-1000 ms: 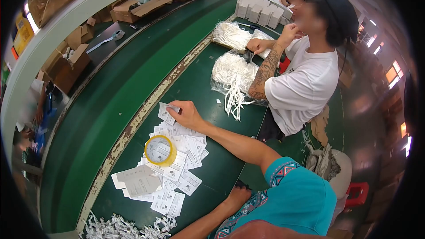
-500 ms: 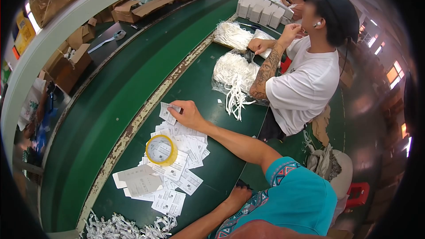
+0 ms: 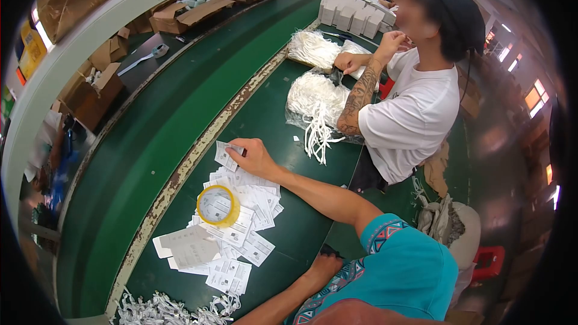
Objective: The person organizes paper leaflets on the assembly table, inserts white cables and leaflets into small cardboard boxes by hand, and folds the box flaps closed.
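Note:
Between the thumb and fingers of my right hand (image 3: pixel 250 156) is the edge of a small printed paper slip (image 3: pixel 227 155), raised at the top of a loose spread of printed slips (image 3: pixel 257 247). On that spread rests a roll of yellow tape (image 3: pixel 235 207), with a flattened pale carton (image 3: pixel 188 245) beside it. My left hand (image 3: pixel 326 266) is low by the table edge, near my body, its fingers curled; what they hold, if anything, is hidden.
White cables (image 3: pixel 159 310) lie at the bottom left. Bundles of white cords (image 3: pixel 318 99) sit farther up, beside a co-worker in a white shirt (image 3: pixel 415 114). Beyond the chipped ledge (image 3: pixel 201 144) runs a green belt (image 3: pixel 138 150). White boxes (image 3: pixel 352 15) stand at the back.
The view has shifted very slightly. My right hand keeps its pinch on the slip, and my left hand stays in place. The co-worker's head has turned a little.

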Demonstrator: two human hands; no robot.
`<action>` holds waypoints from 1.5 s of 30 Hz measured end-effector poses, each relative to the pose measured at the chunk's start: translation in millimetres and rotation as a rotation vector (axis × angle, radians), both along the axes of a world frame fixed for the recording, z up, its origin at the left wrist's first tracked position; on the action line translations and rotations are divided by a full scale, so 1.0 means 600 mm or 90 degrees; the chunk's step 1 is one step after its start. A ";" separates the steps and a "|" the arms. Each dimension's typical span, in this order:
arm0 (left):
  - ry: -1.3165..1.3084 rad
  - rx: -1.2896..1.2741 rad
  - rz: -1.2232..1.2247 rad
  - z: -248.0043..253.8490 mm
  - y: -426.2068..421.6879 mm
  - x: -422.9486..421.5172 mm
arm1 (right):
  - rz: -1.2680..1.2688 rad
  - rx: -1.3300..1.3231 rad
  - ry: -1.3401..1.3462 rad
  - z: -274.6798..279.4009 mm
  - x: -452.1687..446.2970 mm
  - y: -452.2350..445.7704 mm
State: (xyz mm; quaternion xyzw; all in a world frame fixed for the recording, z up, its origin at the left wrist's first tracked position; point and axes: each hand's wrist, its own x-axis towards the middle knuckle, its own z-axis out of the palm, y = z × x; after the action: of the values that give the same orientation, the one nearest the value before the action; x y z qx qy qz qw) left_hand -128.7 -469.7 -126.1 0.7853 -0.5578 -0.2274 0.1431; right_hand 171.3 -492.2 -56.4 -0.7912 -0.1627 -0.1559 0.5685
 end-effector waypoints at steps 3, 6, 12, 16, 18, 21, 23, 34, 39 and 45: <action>-0.011 0.012 -0.007 0.001 -0.001 0.000 | 0.007 -0.003 -0.004 -0.001 0.001 0.000; -0.006 0.010 0.000 0.006 -0.001 0.001 | 0.000 -0.002 -0.011 -0.002 0.002 0.002; -0.030 -0.014 0.008 -0.006 -0.002 -0.005 | 0.000 -0.001 -0.008 -0.005 0.003 0.003; -0.032 -0.003 0.004 -0.007 -0.004 -0.007 | -0.003 -0.004 -0.009 -0.008 0.004 0.003; -0.030 -0.014 0.010 -0.006 -0.001 -0.006 | -0.003 -0.004 -0.002 -0.007 0.005 0.002; -0.036 -0.013 0.013 -0.006 -0.002 -0.006 | 0.000 -0.005 -0.015 -0.005 0.004 0.002; -0.036 -0.004 0.010 -0.002 -0.002 -0.006 | 0.002 -0.007 -0.004 -0.004 0.003 0.001; -0.022 -0.017 0.034 -0.011 -0.007 -0.013 | -0.002 -0.014 0.014 0.001 0.001 0.003; -0.021 -0.034 0.039 -0.006 -0.006 -0.011 | -0.004 -0.018 0.006 -0.002 0.003 0.003; -0.030 -0.044 0.044 -0.008 -0.007 -0.012 | -0.005 -0.020 0.016 -0.001 0.002 0.003</action>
State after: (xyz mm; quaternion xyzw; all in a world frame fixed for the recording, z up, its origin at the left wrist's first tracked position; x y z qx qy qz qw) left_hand -135.8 -474.0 -130.6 0.8039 -0.5407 -0.1848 0.1648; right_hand 172.8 -490.2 -56.7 -0.8026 -0.1550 -0.1457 0.5573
